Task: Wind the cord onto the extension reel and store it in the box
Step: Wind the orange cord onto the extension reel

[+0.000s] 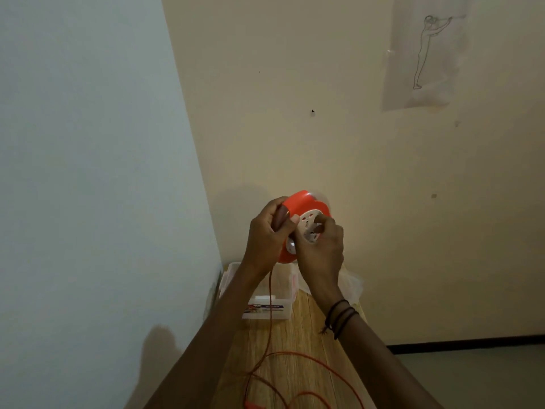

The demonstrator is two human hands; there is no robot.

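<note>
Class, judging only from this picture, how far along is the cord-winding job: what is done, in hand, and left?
Done: nothing finished shows. In hand: the left hand grips the round orange plastic reel while the right hand works its white socket face. Left: loose orange cord still lies on the wooden table, and the clear plastic box awaits the reel.

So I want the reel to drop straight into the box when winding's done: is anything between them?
Nothing solid. The reel, held in both hands, is above the open box. Only the unwound cord hangs across the box to the table.
</note>
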